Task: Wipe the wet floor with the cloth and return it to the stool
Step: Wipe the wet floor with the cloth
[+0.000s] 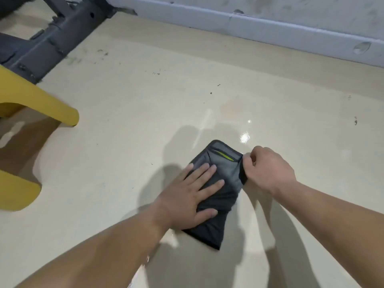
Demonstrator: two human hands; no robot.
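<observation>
While the left hand (187, 200) lies flat on the dark cloth (218, 227), fingers straight and spread, the right hand (268, 169) is curled and pinches the cloth's far right corner. Folded into a long rectangle, the cloth lies on the pale floor (145, 121), well apart from the floor's far edge at the wall (270, 21). Its long axis runs from the person toward that wall, and its far end shows a grey band with a yellow-green stripe. Wet shine (245, 138) glints just beyond it. A yellow stool (41, 104) stands at the left, apart from the cloth, with a dark metal frame (58, 38) behind it.
</observation>
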